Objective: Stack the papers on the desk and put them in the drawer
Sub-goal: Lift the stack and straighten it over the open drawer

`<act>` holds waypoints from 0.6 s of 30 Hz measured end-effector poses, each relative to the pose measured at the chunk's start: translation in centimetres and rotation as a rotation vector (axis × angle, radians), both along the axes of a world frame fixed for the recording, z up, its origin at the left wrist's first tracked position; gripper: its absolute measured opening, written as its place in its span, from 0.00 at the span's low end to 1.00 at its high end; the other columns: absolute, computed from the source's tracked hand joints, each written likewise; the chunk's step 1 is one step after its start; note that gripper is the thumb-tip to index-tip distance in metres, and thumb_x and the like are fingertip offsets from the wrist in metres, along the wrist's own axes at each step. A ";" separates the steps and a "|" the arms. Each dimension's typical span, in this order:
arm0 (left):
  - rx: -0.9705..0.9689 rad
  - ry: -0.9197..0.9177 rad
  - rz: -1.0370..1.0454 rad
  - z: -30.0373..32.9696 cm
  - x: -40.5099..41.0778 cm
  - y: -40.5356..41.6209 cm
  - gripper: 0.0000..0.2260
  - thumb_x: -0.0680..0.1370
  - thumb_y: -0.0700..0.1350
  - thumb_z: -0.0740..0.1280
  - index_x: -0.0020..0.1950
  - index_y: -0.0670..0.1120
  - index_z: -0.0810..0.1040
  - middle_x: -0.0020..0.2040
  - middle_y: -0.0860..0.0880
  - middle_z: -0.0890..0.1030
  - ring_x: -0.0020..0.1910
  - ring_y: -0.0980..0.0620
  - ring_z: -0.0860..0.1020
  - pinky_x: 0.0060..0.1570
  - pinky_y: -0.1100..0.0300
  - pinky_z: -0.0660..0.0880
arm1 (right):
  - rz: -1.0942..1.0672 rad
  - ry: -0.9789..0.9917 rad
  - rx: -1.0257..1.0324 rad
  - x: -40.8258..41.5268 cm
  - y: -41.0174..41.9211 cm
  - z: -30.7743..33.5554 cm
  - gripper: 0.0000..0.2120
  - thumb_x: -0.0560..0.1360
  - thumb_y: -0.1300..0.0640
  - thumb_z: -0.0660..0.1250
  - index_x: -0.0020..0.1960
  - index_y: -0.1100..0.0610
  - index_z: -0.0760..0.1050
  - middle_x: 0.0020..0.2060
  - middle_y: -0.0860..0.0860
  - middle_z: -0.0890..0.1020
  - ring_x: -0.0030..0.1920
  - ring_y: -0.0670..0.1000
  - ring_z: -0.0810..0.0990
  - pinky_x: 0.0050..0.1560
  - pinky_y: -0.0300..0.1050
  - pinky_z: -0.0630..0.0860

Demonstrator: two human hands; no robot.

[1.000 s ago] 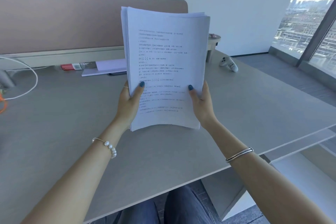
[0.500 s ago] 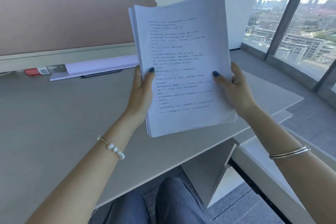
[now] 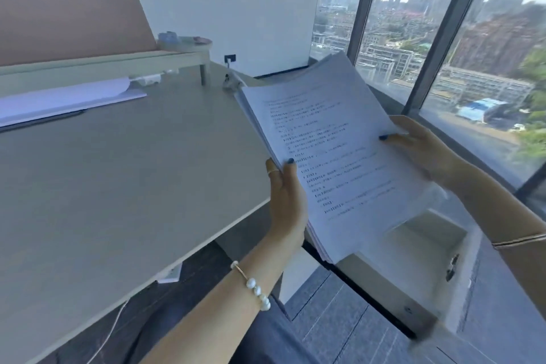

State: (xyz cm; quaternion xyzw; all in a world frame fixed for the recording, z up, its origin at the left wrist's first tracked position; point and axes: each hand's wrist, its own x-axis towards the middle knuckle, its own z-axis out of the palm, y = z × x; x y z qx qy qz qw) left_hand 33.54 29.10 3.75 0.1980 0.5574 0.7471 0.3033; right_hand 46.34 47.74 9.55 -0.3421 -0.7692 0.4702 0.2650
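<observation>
A thick stack of printed white papers (image 3: pixel 331 151) hangs in the air, tilted, just past the right edge of the grey desk (image 3: pixel 118 186). My left hand (image 3: pixel 286 201) grips its lower left edge, thumb on top. My right hand (image 3: pixel 422 151) holds its right edge, thumb on the sheet. Below the stack, to the right of the desk, stands an open white drawer (image 3: pixel 428 248), its inside partly hidden by the papers.
More white sheets (image 3: pixel 65 100) lie at the back of the desk under a pale shelf (image 3: pixel 103 63), in front of a pink partition (image 3: pixel 68 15). Large windows (image 3: pixel 443 53) run along the right. My legs (image 3: pixel 236 334) show under the desk edge.
Both hands have carried the stack to the right, off the desk and down over the open drawer. The stack has tipped from upright toward flat, and my view has swung right.
</observation>
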 end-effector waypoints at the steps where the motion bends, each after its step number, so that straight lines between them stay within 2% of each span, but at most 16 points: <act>1: -0.024 -0.037 -0.032 -0.6 1.2 0.7 0.28 0.76 0.58 0.55 0.75 0.58 0.52 0.76 0.51 0.62 0.73 0.49 0.63 0.72 0.45 0.61 | -0.019 -0.027 -0.006 1.4 0.7 -0.4 0.14 0.76 0.57 0.64 0.61 0.46 0.74 0.52 0.51 0.82 0.50 0.55 0.82 0.51 0.51 0.78; 3: -0.072 -0.077 -0.079 -1.8 3.4 2.0 0.27 0.75 0.57 0.55 0.74 0.58 0.54 0.75 0.50 0.64 0.71 0.47 0.66 0.71 0.44 0.63 | -0.024 -0.061 -0.038 3.8 1.6 -1.2 0.14 0.76 0.59 0.63 0.59 0.47 0.74 0.52 0.52 0.82 0.47 0.54 0.83 0.47 0.49 0.82; 5: -0.107 -0.091 -0.104 -2.7 5.2 2.9 0.22 0.78 0.50 0.55 0.72 0.52 0.59 0.68 0.49 0.72 0.65 0.47 0.72 0.66 0.47 0.69 | -0.037 -0.100 -0.066 6.0 2.3 -2.1 0.13 0.76 0.60 0.63 0.56 0.44 0.74 0.49 0.51 0.82 0.42 0.50 0.83 0.41 0.43 0.83; 7: -0.143 -0.062 -0.123 -2.9 6.6 3.4 0.13 0.78 0.43 0.57 0.63 0.44 0.67 0.56 0.47 0.77 0.53 0.48 0.76 0.51 0.56 0.74 | -0.060 -0.148 -0.086 7.8 3.5 -3.0 0.14 0.76 0.59 0.63 0.57 0.43 0.71 0.46 0.49 0.82 0.39 0.50 0.83 0.36 0.41 0.83; 9: -0.210 0.009 -0.124 -3.1 6.9 4.0 0.09 0.77 0.41 0.60 0.57 0.42 0.70 0.57 0.44 0.75 0.48 0.49 0.75 0.40 0.63 0.70 | -0.082 -0.192 -0.110 9.2 4.7 -3.8 0.15 0.76 0.58 0.64 0.60 0.45 0.71 0.47 0.50 0.82 0.41 0.53 0.84 0.39 0.45 0.83; 11: -0.311 0.150 -0.124 -3.2 6.1 4.9 0.17 0.75 0.42 0.63 0.63 0.42 0.66 0.63 0.43 0.68 0.54 0.47 0.72 0.43 0.61 0.69 | -0.095 -0.177 -0.186 10.5 5.9 -4.6 0.17 0.76 0.60 0.64 0.62 0.47 0.72 0.49 0.53 0.83 0.42 0.55 0.85 0.45 0.52 0.83; 14: -0.445 0.595 -0.066 -3.2 3.1 6.3 0.29 0.75 0.44 0.65 0.72 0.43 0.59 0.67 0.40 0.64 0.66 0.42 0.65 0.60 0.51 0.68 | -0.089 -0.128 -0.275 12.4 7.2 -5.6 0.15 0.76 0.63 0.62 0.59 0.49 0.75 0.49 0.56 0.84 0.40 0.54 0.86 0.39 0.50 0.83; 16: -0.516 0.904 -0.031 -3.0 0.3 7.4 0.27 0.76 0.46 0.63 0.73 0.43 0.60 0.68 0.41 0.67 0.67 0.43 0.65 0.65 0.48 0.66 | -0.098 -0.146 -0.309 13.5 8.1 -6.2 0.15 0.76 0.63 0.63 0.59 0.49 0.76 0.46 0.56 0.86 0.39 0.55 0.86 0.37 0.51 0.83; 18: -0.578 1.065 -0.047 -2.9 -2.4 8.8 0.24 0.77 0.47 0.61 0.72 0.42 0.62 0.70 0.43 0.69 0.69 0.44 0.65 0.66 0.51 0.63 | -0.116 -0.189 -0.338 14.6 9.1 -7.0 0.15 0.75 0.63 0.63 0.59 0.49 0.75 0.43 0.55 0.87 0.39 0.57 0.86 0.38 0.52 0.83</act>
